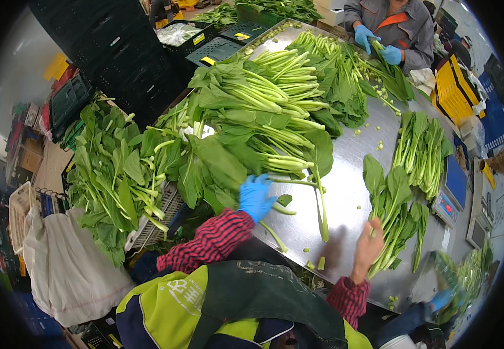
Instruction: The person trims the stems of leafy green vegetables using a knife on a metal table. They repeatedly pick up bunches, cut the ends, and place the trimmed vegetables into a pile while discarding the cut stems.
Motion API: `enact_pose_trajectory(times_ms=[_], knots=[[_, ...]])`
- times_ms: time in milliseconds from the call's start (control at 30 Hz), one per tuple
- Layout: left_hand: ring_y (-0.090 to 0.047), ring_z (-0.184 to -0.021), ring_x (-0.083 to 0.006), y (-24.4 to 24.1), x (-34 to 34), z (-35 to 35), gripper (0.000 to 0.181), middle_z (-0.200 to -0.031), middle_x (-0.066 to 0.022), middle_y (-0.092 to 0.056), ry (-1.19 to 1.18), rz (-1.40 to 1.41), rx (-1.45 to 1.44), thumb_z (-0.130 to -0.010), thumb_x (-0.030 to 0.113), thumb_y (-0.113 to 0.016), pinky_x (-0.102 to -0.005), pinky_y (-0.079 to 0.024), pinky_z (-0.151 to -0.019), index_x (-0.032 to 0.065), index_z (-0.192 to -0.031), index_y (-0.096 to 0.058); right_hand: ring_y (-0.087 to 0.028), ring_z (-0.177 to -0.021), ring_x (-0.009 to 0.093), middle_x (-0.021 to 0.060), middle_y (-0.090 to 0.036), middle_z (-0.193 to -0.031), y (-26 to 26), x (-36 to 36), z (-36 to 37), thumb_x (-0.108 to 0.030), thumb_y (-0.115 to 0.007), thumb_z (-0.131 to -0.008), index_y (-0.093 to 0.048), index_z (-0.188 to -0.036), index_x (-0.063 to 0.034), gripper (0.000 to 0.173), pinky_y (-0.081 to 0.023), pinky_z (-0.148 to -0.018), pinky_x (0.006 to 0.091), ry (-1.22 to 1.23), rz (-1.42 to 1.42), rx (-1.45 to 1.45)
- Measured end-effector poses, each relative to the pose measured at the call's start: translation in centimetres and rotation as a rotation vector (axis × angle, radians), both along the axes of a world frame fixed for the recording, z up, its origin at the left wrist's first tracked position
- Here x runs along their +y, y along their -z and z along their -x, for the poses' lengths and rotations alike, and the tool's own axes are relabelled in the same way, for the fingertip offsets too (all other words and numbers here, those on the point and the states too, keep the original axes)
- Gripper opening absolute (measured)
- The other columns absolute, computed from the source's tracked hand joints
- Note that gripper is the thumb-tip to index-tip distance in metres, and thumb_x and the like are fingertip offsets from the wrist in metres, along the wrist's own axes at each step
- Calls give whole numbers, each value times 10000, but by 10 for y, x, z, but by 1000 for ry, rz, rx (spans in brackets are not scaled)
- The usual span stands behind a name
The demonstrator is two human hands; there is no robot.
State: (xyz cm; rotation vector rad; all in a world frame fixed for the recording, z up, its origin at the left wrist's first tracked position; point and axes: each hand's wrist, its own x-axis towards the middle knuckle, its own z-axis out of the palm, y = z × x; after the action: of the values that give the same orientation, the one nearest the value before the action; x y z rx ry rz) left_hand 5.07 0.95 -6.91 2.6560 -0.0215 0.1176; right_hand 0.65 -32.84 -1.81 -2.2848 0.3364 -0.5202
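Note:
My left hand (pixel 257 197), in a blue glove, lies over loose leafy green stalks (pixel 221 161) at the near edge of the steel table (pixel 343 196); whether its fingers grip any is hidden. My bare right hand (pixel 369 246) is raised at the near side, against the stems of a small bunch of greens (pixel 389 209); the view does not settle whether it holds them. Beyond my left hand lies a large heap of greens (pixel 274 91), stems pointing right. A neater bunch (pixel 422 152) lies by a digital scale (pixel 453 187) at the right.
Across the table a person in blue gloves (pixel 391 54) holds greens. At the lower right another person's gloved hand (pixel 442 300) is beside bagged greens (pixel 470 279). More greens overhang a crate (pixel 164 209) at the left. Stacked black crates (pixel 116 56) stand behind; cut stem pieces dot the table.

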Motion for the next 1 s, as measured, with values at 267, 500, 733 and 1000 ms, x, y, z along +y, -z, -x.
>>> enact_pose_trajectory(times_ms=[267, 500, 733, 1000], knots=[[-561, -1022, -292, -17, 9, 28, 317, -1185, -53, -616, -38, 454, 106, -806, 291, -712, -416, -450, -875, 99, -1057, -696, -434, -453, 58, 53, -626, -804, 14, 153, -127, -237, -637, -911, -623, -1122, 51, 357, -341, -411, 234, -365, -590, 391], [-615, -908, -140, -48, -13, 2, 327, -1032, -36, -666, -76, 2056, 435, -942, 290, -637, -270, -487, -778, 60, -1170, -591, -451, -509, 37, -5, -577, -700, -70, 146, -76, -134, -671, -897, -655, -1041, 9, 203, -337, -459, 214, -448, -738, 373], [-604, -834, -133, -56, -59, -8, 215, -958, -38, -657, -119, 2121, 526, -927, 202, -662, -276, -505, -756, 41, -1065, -628, -634, -690, 313, 127, -609, -915, -37, 122, -21, -23, -552, -916, -501, -1365, -51, 454, -491, -545, 389, -401, 196, -80], [-598, -976, -167, -61, -57, 13, 275, -1091, -80, -647, -35, 1906, 434, -938, 184, -634, -322, -470, -848, 13, -1149, -590, -560, -533, 206, 99, -625, -713, 53, 69, -16, -203, -548, -964, -636, -1113, 41, 299, -429, -456, 307, -409, -201, 290]])
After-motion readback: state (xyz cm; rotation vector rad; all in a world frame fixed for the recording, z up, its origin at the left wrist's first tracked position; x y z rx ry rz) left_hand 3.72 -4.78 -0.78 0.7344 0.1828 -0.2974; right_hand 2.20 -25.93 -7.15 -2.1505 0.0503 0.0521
